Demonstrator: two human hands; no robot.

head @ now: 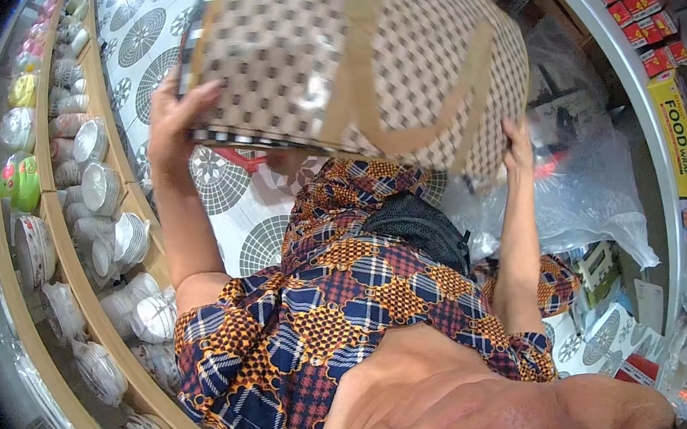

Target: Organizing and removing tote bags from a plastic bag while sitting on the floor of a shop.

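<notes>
A large glossy storage bag (pixel 273 62) with a beige and dark-brown check pattern is held up in front of me, tilted. Tan webbing handles (pixel 368 76) run over its face. My left hand (pixel 176 109) grips its left end, thumb laid over the patterned side. At the lower right corner, my right hand (pixel 516 140) has hold of the bag's edge; some of its fingers are hidden. Below the bag is my patterned clothing (pixel 382 267), with a black mesh pouch (pixel 419 228) at the waist.
Wooden shelves (pixel 58 249) at left carry stacked white bowls (pixel 99 188) and wrapped plates (pixel 99 370). A metal rack (pixel 648 132) at right holds small red boxes (pixel 642 4) and a yellow food-wrap box (pixel 683 153). Clear plastic sheeting (pixel 574 205) hangs beside it above the patterned floor (pixel 235 221).
</notes>
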